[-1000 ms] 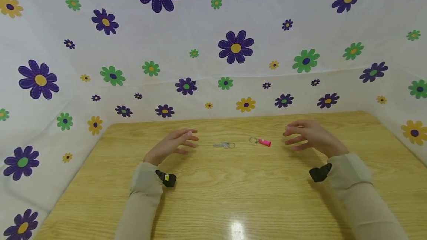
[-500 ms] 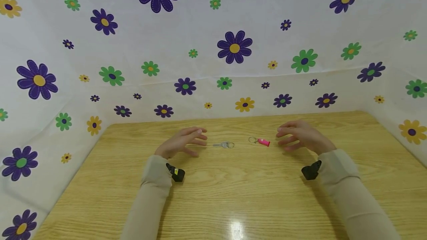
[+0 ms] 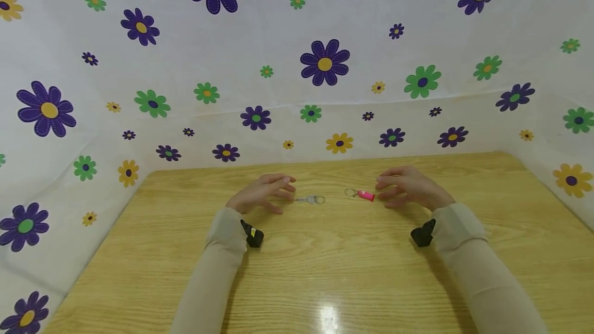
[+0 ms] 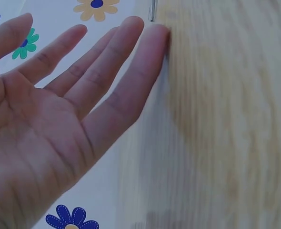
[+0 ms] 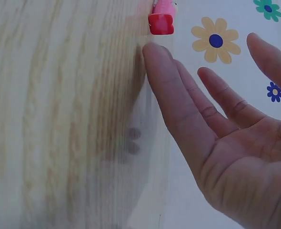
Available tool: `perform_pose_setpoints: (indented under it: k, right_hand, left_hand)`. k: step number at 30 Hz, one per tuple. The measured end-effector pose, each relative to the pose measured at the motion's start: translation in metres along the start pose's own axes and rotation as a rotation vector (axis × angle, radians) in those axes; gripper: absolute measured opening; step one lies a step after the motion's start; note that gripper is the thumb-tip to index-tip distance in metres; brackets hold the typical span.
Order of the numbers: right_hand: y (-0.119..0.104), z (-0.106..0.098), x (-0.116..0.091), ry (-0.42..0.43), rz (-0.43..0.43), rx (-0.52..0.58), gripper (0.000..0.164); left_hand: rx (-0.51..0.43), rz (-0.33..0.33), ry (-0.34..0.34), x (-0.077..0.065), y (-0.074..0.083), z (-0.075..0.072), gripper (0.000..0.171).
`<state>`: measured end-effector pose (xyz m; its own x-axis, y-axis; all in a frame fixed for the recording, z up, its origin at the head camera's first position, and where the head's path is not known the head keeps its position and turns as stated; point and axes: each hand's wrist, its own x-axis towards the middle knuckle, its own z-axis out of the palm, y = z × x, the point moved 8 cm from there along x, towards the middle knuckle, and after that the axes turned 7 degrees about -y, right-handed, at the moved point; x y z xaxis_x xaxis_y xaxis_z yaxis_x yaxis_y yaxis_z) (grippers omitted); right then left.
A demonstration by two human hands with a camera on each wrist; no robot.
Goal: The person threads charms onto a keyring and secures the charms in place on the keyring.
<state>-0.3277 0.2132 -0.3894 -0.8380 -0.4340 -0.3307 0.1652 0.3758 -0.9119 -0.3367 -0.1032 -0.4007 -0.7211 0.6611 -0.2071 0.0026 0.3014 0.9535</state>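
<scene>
A silver key [image 3: 312,199] with a split ring at its right end lies flat on the wooden table [image 3: 297,272]. To its right is a small pink keychain charm [image 3: 366,196], its metal ring pointing toward the key. My left hand [image 3: 263,193] hovers at the key's left tip, fingers spread and holding nothing. In the left wrist view the key's tip [image 4: 152,10] shows just beyond the fingertips. My right hand [image 3: 411,188] is just right of the charm, fingers loosely extended around nothing. The right wrist view shows the charm's red end [image 5: 161,24] ahead of the fingertips.
A white cloth [image 3: 278,30] printed with purple, green and yellow flowers rises behind the table and along both sides. Black wrist cameras sit on both cuffs, the left one [image 3: 253,235] and the right one [image 3: 423,234].
Both hands have moved inward, the left hand rightward up to the key and the right hand leftward up to the charm. Key and charm have stayed put on the table.
</scene>
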Motion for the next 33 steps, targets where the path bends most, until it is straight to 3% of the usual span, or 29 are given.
perform_pose_setpoints:
  k: [15, 22, 33]
  right_hand:
    - [-0.007, 0.008, 0.014, -0.021, -0.041, -0.034, 0.052]
    - [-0.008, 0.013, 0.020, 0.005, -0.015, -0.092, 0.051]
    - [-0.001, 0.007, 0.022, 0.082, 0.065, -0.104, 0.049]
  left_hand:
    - [0.004, -0.024, 0.020, 0.016, 0.002, -0.003, 0.049]
    - [0.032, -0.035, 0.076, 0.022, 0.004, -0.009, 0.043]
    - [0.042, -0.119, 0.138, 0.032, -0.001, -0.003, 0.033]
